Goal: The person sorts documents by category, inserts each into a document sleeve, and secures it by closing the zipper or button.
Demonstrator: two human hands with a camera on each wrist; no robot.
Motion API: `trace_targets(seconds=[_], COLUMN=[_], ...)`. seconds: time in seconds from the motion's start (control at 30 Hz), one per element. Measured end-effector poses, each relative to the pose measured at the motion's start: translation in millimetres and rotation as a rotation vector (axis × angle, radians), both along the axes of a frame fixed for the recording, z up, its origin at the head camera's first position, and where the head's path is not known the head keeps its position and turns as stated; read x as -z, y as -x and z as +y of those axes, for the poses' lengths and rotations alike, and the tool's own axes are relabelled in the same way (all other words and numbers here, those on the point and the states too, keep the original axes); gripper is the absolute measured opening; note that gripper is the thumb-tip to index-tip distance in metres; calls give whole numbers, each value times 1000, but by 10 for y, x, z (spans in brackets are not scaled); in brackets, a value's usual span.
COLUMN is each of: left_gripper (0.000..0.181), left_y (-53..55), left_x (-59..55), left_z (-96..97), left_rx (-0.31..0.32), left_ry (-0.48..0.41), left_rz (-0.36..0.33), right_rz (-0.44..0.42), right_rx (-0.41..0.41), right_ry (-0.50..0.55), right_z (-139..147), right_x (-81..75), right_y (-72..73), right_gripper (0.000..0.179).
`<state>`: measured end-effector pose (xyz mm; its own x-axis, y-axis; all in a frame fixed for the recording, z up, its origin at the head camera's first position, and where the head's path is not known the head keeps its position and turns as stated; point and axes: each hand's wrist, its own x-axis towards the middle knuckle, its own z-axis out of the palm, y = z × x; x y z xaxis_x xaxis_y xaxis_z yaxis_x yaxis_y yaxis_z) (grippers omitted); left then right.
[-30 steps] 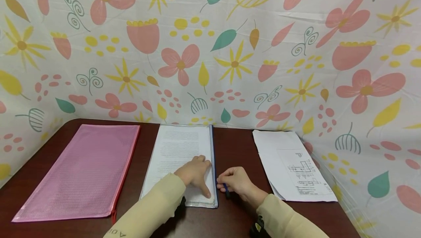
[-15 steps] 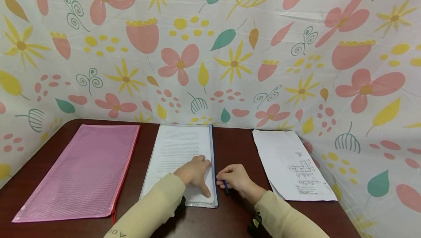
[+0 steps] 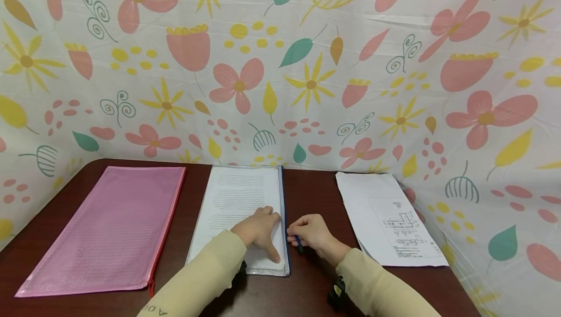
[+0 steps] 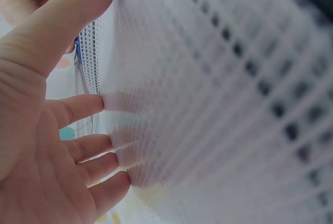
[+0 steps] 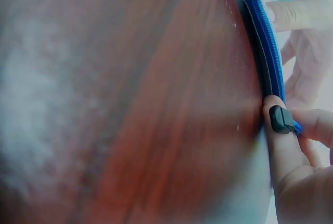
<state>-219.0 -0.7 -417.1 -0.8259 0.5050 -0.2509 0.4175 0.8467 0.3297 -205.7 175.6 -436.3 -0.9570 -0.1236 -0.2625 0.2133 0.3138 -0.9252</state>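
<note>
A clear mesh zipper pouch [image 3: 238, 193] with printed sheets inside lies in the middle of the table. My left hand [image 3: 258, 232] rests on its lower right part, fingers spread. In the left wrist view, the fingertips [image 4: 117, 182] press against the mesh. At the pouch's right edge, my right hand [image 3: 313, 234] pinches the zipper pull [image 3: 300, 245], a blue cord with a black end. The right wrist view shows the black end [image 5: 281, 119] lying against the thumb, and the blue zipper [image 5: 266, 47] running on past it toward the left hand.
On the left lies a pink mesh pouch [image 3: 109, 224] with a red zipper edge. Loose white sheets [image 3: 372, 205], the top one with a line drawing, lie on the right. A flower-patterned curtain [image 3: 280, 73] hangs behind the dark wood table [image 3: 271, 297].
My right hand has slid a little way along the pouch's right edge, away from me, with the zipper pull in its fingers. The left hand has stayed in place.
</note>
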Motion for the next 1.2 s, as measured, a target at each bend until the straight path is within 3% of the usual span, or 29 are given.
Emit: trace_targets(seconds=[1.03, 1.2], left_gripper=[106, 116], left_y=[13, 18], left_x=[3, 12], left_z=[-4, -4], left_rx=[-13, 0], left_ry=[-20, 5], left_rz=[-20, -24], right_rz=[39, 41], right_rx=[67, 72], right_ry=[-62, -76], right_z=[-71, -66], right_x=[-38, -34], right_y=[225, 275], right_gripper=[11, 10])
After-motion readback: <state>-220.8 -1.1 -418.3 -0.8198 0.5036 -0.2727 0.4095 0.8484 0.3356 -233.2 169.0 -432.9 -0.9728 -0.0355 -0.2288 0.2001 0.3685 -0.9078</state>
